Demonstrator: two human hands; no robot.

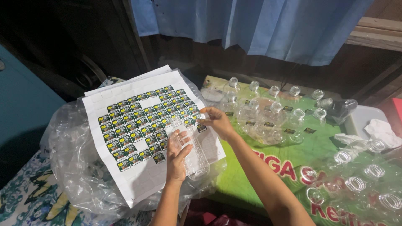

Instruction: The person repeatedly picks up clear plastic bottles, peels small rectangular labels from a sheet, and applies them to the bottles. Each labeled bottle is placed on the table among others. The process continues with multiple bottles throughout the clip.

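The light is bright in the middle and dark around it. It seems to shine down from above onto the white paper sheet of small green stickers, which glows the most. The green printed cloth looks bright too. The top left corner is almost black. The crinkly clear plastic bag has little shiny spots. The clear plastic bottles at the right edge look soft and a bit blurry. The blue curtain has soft shadows in its folds.
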